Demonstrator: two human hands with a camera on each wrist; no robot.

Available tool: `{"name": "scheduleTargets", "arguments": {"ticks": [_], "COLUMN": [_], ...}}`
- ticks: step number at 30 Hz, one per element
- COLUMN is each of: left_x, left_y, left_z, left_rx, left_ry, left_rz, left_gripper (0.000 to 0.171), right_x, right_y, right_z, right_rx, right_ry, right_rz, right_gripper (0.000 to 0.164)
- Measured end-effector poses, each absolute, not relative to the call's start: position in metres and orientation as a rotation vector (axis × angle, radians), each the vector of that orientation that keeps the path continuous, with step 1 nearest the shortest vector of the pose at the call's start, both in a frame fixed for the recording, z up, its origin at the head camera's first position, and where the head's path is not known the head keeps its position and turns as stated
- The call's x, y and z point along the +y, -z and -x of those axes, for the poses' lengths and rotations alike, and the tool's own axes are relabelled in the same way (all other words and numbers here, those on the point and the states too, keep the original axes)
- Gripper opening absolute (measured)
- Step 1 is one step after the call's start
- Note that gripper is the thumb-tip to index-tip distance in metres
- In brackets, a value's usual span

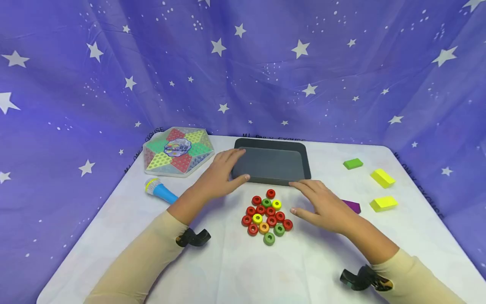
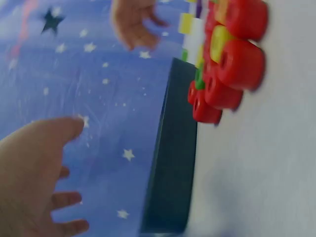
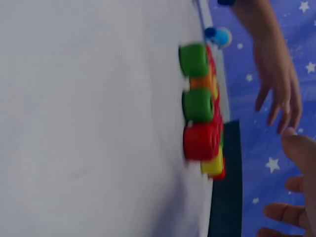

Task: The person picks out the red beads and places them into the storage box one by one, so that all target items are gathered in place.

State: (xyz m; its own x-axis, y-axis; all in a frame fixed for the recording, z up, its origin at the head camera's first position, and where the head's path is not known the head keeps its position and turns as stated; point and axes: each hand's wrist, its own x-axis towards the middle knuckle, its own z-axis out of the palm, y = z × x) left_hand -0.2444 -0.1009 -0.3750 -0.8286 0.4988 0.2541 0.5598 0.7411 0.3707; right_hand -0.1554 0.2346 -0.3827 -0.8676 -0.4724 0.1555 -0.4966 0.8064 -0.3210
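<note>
Both hands hover over the table with nothing held. My left hand [image 1: 222, 173], fingers extended, overlaps the left rim of a dark grey rectangular tray [image 1: 270, 182] in the head view. Nearer the tray's front right corner is my right hand [image 1: 322, 204], thumb apart from its straight fingers. Between the hands and in front of the tray lies a cluster of small ring-shaped beads, mostly red [image 1: 271, 221], with several green [image 1: 269, 239], some yellow [image 1: 257, 218] and an orange one [image 1: 263, 228]. The left wrist view shows red beads [image 2: 242, 64] beside the tray [image 2: 173, 148].
At the back left lies a hexagonal Chinese checkers board [image 1: 178, 152]. A blue toy microphone [image 1: 163, 192] is partly behind the left forearm. On the right are a green block [image 1: 353, 164], yellow blocks [image 1: 383, 204] and a purple block [image 1: 352, 206] partly hidden by the right hand.
</note>
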Motion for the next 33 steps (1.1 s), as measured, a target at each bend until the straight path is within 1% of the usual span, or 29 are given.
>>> {"name": "scheduleTargets", "arguments": {"ticks": [4,7,10,14,19,27,33], "left_x": [-0.097,-0.093,-0.089,-0.088,-0.092,-0.096,-0.101], "left_y": [0.384,0.392,0.402,0.414,0.422,0.418,0.428], "left_z": [0.266,0.283,0.296,0.308,0.314,0.321,0.318], "left_rx": [-2.752,-2.698,-2.657,-2.625,-2.647,-2.703,-2.752], "left_ry": [1.117,1.314,1.444,1.585,1.639,1.545,1.548], "left_rz": [0.548,0.356,0.224,0.100,0.048,0.176,0.145], "left_gripper": [0.065,0.056,0.052,0.053,0.053,0.050,0.049], "right_x": [0.225,0.221,0.219,0.218,0.214,0.211,0.213], "right_y": [0.389,0.398,0.407,0.417,0.426,0.430,0.428], "right_z": [0.145,0.138,0.131,0.127,0.127,0.128,0.132], "right_rx": [-2.938,-2.940,-2.958,-2.966,-2.911,-2.846,-2.910], "right_ry": [-0.687,-0.739,-0.742,-0.738,-0.740,-0.713,-0.710], "right_rz": [-0.747,-0.725,-0.682,-0.652,-0.688,-0.684,-0.740], "right_gripper": [0.060,0.048,0.043,0.041,0.036,0.031,0.027]}}
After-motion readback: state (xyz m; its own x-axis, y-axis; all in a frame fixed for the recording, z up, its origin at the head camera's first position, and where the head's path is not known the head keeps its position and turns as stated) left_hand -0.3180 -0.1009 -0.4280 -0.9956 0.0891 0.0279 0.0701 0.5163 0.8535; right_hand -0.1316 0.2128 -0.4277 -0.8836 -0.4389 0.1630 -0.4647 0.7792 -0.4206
